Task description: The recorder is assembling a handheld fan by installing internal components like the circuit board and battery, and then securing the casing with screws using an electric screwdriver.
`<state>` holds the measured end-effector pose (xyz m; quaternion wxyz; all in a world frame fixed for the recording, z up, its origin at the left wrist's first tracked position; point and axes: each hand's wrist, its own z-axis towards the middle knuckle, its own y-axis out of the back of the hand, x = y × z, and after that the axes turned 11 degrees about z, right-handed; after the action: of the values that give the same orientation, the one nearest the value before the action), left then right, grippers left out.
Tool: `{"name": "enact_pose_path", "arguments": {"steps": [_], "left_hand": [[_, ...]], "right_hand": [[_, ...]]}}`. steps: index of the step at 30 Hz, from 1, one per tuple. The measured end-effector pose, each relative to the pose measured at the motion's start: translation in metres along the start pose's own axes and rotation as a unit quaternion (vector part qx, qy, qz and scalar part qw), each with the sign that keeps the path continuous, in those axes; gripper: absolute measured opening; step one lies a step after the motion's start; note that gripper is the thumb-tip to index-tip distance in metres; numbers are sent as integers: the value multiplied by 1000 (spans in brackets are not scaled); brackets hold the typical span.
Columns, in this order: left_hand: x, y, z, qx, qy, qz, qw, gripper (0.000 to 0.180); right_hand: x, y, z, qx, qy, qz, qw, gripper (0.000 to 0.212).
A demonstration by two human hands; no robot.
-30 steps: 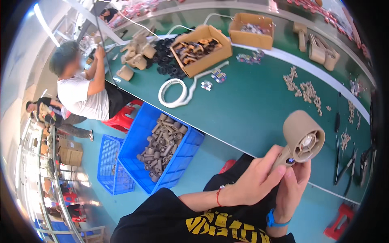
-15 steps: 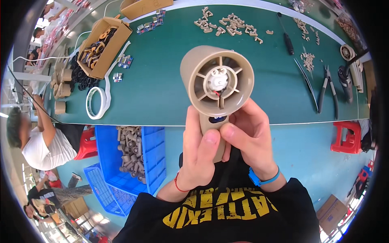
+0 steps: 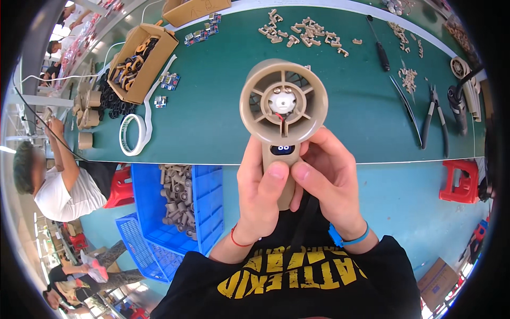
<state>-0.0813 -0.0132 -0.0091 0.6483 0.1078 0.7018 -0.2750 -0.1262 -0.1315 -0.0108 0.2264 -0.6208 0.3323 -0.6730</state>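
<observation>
Grip: left hand [image 3: 257, 186] and right hand [image 3: 333, 186] pinch beige fan [image 3: 283, 102] below its display [image 3: 282, 150]; if thumbs [image 3: 277, 171] slacken, it could drop

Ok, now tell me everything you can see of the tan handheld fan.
The tan handheld fan looks like smooth, glossy plastic. Its round, open head shows spokes around a pale central motor, with a red wire just below. Under the head, a small dark display shows lit digits. The fan faces the camera, handle toward the wearer, overlapping the green table's near edge in view. The left hand and right hand hold its handle.
</observation>
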Motion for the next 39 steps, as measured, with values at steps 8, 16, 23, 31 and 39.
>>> {"name": "enact_pose_path", "arguments": {"steps": [8, 16, 23, 31, 39], "left_hand": [[0, -1, 1, 2, 16, -28, 999, 62], [-1, -4, 3, 2, 20, -39, 999, 57], [-1, -3, 4, -2, 33, -28, 999, 47], [-6, -5, 6, -20, 42, -18, 999, 45], [-4, -7, 5, -25, 47, -22, 998, 42]], "right_hand": [[2, -1, 0, 4, 30, -35, 999, 41], [1, 3, 1, 5, 20, -37, 999, 42], [2, 1, 2, -3, 6, -27, 1000, 42], [2, 3, 5, 8, 5, -25, 1000, 41], [4, 1, 4, -10, -6, -54, 998, 40]]}}
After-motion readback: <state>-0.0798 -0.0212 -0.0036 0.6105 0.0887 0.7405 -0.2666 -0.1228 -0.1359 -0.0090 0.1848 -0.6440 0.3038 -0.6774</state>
